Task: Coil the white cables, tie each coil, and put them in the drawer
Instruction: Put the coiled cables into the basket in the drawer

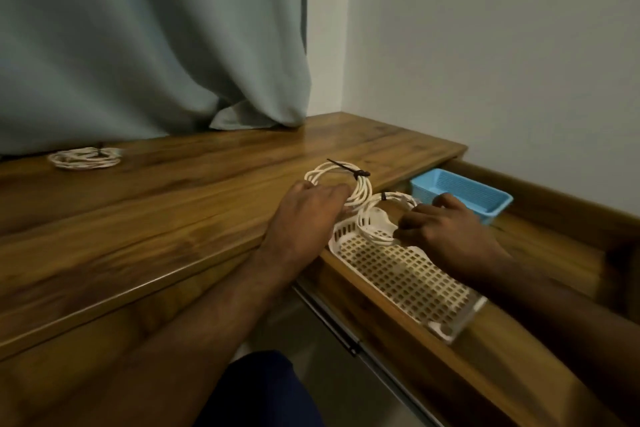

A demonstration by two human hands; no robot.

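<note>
Plainly, two tied coils are pinched: left hand point(304, 208) at ten o'clock, right hand point(446, 229) over the white basket point(398, 274); snagging on its rim is risked.

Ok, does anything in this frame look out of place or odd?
Nothing damaged or spilled. One tied white cable coil lies far off on the wooden desktop by the grey curtain, away from the open wooden drawer where both hands are working.

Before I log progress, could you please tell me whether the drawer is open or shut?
Open. The drawer is pulled out from the desk, exposing the white basket and blue basket inside.
</note>
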